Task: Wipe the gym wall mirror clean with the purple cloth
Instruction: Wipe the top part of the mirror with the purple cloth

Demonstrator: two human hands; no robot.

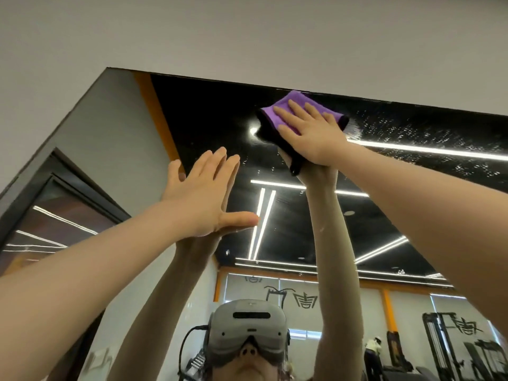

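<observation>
Both hands flat, right hand (310, 133) pressing purple cloth (286, 105)

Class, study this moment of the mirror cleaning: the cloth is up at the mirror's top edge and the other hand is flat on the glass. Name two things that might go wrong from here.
1. The left hand presses bare and flat on the mirror, so it may leave fresh prints on the glass.
2. The right hand presses the purple cloth with straight fingers at the top edge; the cloth might slip free, and the specks to its right could be missed.
</observation>
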